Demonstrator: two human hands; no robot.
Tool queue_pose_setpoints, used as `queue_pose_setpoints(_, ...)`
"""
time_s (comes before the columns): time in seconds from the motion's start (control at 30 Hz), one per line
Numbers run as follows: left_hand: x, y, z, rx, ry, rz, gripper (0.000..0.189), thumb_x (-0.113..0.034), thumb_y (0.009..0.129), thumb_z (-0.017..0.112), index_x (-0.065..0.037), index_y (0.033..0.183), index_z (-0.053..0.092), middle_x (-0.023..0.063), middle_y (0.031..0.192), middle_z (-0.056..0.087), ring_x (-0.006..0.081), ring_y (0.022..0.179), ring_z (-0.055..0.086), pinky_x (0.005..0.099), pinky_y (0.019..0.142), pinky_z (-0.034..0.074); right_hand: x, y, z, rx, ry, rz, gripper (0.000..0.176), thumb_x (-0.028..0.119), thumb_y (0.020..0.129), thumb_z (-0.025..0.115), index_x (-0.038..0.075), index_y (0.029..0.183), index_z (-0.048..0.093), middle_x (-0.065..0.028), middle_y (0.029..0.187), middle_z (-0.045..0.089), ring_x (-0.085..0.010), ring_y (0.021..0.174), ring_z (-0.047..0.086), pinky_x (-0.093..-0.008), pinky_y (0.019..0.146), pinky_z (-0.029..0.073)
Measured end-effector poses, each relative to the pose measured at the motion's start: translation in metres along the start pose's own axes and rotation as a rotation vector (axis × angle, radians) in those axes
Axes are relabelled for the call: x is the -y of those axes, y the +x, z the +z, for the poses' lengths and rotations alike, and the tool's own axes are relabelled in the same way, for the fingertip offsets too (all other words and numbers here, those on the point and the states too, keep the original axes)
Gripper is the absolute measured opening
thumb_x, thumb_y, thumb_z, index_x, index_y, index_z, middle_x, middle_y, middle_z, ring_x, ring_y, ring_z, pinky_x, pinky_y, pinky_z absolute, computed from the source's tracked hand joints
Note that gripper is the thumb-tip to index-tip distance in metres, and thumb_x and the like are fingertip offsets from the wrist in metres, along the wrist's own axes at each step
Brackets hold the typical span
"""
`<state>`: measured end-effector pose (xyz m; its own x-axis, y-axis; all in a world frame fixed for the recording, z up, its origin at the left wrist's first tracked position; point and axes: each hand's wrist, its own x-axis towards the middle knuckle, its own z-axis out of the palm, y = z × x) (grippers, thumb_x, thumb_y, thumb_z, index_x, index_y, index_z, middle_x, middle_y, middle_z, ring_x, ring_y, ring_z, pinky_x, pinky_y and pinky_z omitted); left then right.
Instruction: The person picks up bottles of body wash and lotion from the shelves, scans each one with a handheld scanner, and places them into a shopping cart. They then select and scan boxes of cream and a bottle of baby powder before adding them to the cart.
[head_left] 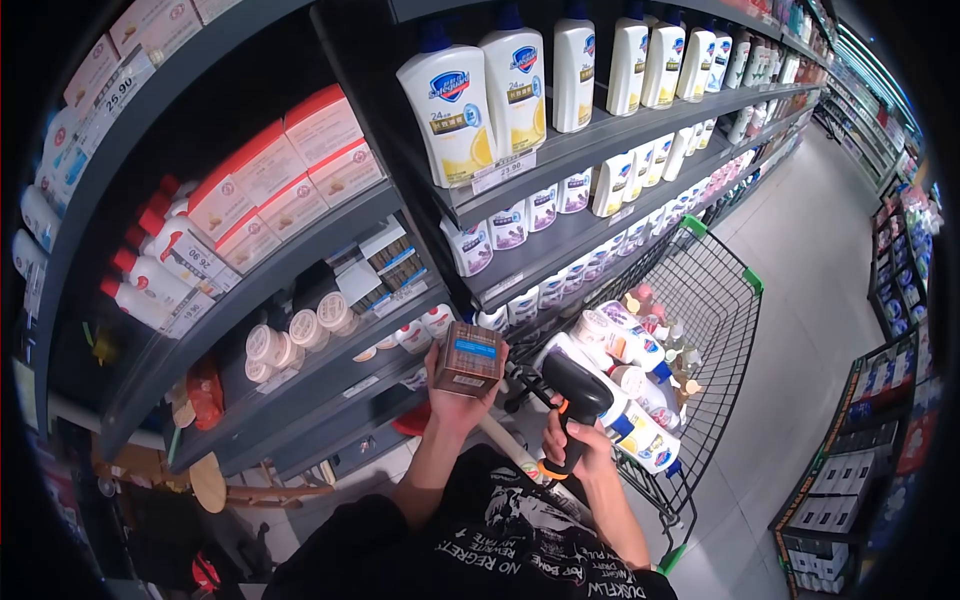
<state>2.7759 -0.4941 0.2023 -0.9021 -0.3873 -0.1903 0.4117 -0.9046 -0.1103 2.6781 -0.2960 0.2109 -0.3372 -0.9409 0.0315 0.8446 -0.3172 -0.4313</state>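
Observation:
My left hand point(458, 408) is wrapped round a small brown box point(472, 358) with a blue band and a barcode label on the side toward me. In my right hand point(590, 450) is a black and orange barcode scanner point(578, 392), gripped by its handle. The scanner head is tilted up, to the right of the box and apart from it. Just beyond the scanner, a wire shopping cart point(715, 262) holds several bottles point(648, 440) and jars point(630, 380). Part of the cart's load is hidden behind the scanner and my right hand.
Grey shelving point(590, 135) runs along the left and ahead, stocked with pump bottles point(455, 115), red and white boxes point(325, 150) and pale round jars point(337, 313). A tiled aisle point(790, 300) lies right of the cart. More display racks point(850, 480) stand across it.

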Motion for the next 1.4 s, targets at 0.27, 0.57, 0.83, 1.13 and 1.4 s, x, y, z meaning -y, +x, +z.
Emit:
queue_pose_setpoints(0.27, 0.005, -0.004, 0.009, 0.043, 0.158, 0.012, 0.065, -0.057, 0.089, 0.045, -0.009, 0.134, 0.046, 0.0181, 0.135, 0.047, 0.0338, 0.128, 0.044, 0.0476, 0.102, 0.043, -0.001, 0.0, -0.002, -0.002, 0.013, 0.008, 0.045, 0.012, 0.083, 0.058, 0.002, 0.124, 0.044, -0.0084, 0.068, 0.047, -0.0173, 0.052, 0.049, -0.0304, 0.048, 0.042)
queue_pose_setpoints(0.57, 0.018, 0.003, -0.002, -0.115, 0.308, 0.157, 0.057, -0.047, 0.089, 0.052, -0.008, 0.129, 0.05, 0.0125, 0.13, 0.053, 0.0296, 0.118, 0.051, 0.0467, 0.098, 0.041, -0.01, -0.004, 0.001, 0.054, 0.002, 0.134, 0.047, 0.012, 0.082, 0.062, 0.001, 0.124, 0.044, -0.0102, 0.071, 0.049, -0.0168, 0.054, 0.049, -0.0288, 0.048, 0.039)
queue_pose_setpoints(0.83, 0.015, 0.009, -0.008, -0.013, 0.519, 0.148, 0.046, -0.029, 0.088, 0.058, -0.011, 0.129, 0.049, 0.0099, 0.125, 0.056, 0.0282, 0.114, 0.055, 0.0438, 0.094, 0.046, -0.002, -0.007, 0.0, 0.024, -0.061, 0.062, 0.043, 0.012, 0.084, 0.06, 0.0, 0.123, 0.046, -0.0081, 0.072, 0.05, -0.0162, 0.055, 0.05, -0.029, 0.051, 0.041)
queue_pose_setpoints(1.13, 0.047, 0.076, 0.018, 0.197, 1.414, 0.2, 0.078, 0.007, 0.065, 0.071, -0.005, 0.133, 0.036, 0.012, 0.117, 0.055, 0.0229, 0.109, 0.057, 0.0346, 0.093, 0.047, -0.009, -0.013, 0.0, 0.171, -0.191, 0.249, 0.05, 0.007, 0.078, 0.062, 0.0, 0.125, 0.044, -0.0107, 0.091, 0.053, -0.0131, 0.06, 0.056, -0.0236, 0.052, 0.046)
queue_pose_setpoints(1.4, 0.113, 0.133, 0.0, 0.541, 2.037, 0.271, 0.078, -0.007, 0.058, 0.082, -0.003, 0.124, 0.042, 0.0175, 0.115, 0.056, 0.0297, 0.111, 0.055, 0.0381, 0.098, 0.04, -0.008, -0.013, -0.004, 0.182, -0.186, 0.186, 0.042, 0.007, 0.081, 0.062, -0.001, 0.119, 0.046, -0.0067, 0.078, 0.054, -0.0115, 0.055, 0.055, -0.0236, 0.048, 0.045)
